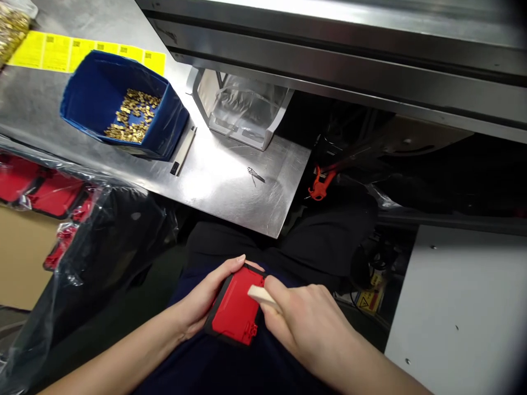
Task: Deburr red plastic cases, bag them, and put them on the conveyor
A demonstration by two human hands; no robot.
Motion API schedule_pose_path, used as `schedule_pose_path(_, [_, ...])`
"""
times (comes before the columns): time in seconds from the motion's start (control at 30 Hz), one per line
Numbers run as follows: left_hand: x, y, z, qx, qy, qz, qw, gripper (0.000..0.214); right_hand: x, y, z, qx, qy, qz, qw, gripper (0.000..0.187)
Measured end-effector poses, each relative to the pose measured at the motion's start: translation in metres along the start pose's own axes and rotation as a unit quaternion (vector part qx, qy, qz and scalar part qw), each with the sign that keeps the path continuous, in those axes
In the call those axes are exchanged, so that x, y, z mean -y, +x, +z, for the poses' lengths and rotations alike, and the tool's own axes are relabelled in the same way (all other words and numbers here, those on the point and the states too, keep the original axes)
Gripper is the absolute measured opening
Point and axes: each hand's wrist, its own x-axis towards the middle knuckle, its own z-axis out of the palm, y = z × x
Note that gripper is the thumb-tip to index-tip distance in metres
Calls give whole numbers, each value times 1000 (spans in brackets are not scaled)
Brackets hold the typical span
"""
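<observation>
Left fingers hold a red-and-black case while right fingers grip a pale stick over it

A brushed steel tabletop fills the upper left, with a strong white glare near its front edge. Along the top runs a broad, ridged metal beam, its underside sinking into deep shadow. A pale grey panel dotted with small holes stands at lower right. At the left edge, a tan board sits beside clear plastic sheeting; the floor is dark.
</observation>
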Motion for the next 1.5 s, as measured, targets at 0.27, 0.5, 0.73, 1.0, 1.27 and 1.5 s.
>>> schedule_pose_path(0.27, [3,3,-5,16,-15,13,1000,45,1,2,4,24,-8,-14,1000,3])
schedule_pose_path(0.5, [5,7,-7,-7,-2,-3,1000,50,-6,2,0,16,-24,-38,999,5])
schedule_pose_path(0.73, [5,6,-6,7,9,1,1000,50,0,3,-1,55,-19,-49,997,6])
schedule_pose_path(1.0, [5,10,-10,36,33,4,999,54,2,6,-1,75,-23,-84,993,11])
schedule_pose_path(1.27, [6,15,-10,41,0,-5,999,54,3,6,-2,77,-16,-77,994,8])
schedule_pose_path(1.5, [5,13,-8,10,2,-14,1000,53,3,8,-2,51,-24,-50,997,4])
